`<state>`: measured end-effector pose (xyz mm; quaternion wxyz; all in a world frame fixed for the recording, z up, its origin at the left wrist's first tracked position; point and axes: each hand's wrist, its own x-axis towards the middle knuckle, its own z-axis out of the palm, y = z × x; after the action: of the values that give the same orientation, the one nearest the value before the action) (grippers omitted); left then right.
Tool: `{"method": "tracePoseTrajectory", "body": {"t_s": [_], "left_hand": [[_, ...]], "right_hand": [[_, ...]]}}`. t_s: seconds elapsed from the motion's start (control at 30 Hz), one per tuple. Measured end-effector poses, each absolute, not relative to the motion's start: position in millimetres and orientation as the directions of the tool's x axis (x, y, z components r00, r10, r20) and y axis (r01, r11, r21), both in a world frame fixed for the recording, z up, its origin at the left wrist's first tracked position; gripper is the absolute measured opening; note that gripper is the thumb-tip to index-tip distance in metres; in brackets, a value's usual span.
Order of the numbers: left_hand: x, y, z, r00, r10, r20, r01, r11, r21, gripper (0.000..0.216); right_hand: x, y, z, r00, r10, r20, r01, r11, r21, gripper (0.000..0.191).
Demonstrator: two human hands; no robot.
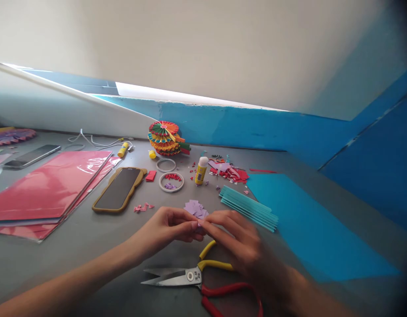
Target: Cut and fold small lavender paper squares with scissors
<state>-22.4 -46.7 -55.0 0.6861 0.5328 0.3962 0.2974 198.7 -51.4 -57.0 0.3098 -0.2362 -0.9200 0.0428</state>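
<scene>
The left hand and right hand are pinching one small lilac paper scrap between their nearly closed fingertips, just in front of a loose pile of lilac paper squares. A pair of scissors is lying nearer on the grey table, while two glue sticks and two white rings are sitting beyond.

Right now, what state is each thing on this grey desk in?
Left hand, fingertips touching the right hand's
Right hand, blurred
Lilac paper squares, loose pile
Steel scissors with red-and-yellow handles, flat, handles spread
Yellow glue stick, upright, capped
Teal pleated paper strips, stacked
Phone in tan case, screen up
</scene>
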Motion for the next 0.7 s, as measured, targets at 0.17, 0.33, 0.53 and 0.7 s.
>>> {"method": "tracePoseTrajectory", "body": {"t_s": [0.17,0.33,0.53,0.7], "left_hand": [[-23.0,-46.9,-52.1,0.521,0.828,-0.207,-0.004,0.245,0.969,0.03],[-22.8,-46.8,-53.0,0.508,0.829,-0.233,-0.013,0.278,0.961,0.03],[-22.3,-47.2,-52.5,0.49,0.831,-0.264,-0.026,0.316,0.948,0.032],[-22.8,-46.0,-52.1,0.476,0.839,-0.266,-0.035,0.32,0.947,0.033]], "right_hand": [[199.8,-52.4,-45.1,-0.758,0.305,0.576,0.388,0.921,0.022,0.028],[196.9,-55.7,-40.7,-0.82,0.242,0.519,0.397,0.893,0.212,0.031],[196.6,-56.0,-42.8,-0.848,0.243,0.47,0.399,0.877,0.267,0.032],[195.4,-55.4,-46.8,-0.854,0.239,0.462,0.398,0.872,0.285,0.033]]}}
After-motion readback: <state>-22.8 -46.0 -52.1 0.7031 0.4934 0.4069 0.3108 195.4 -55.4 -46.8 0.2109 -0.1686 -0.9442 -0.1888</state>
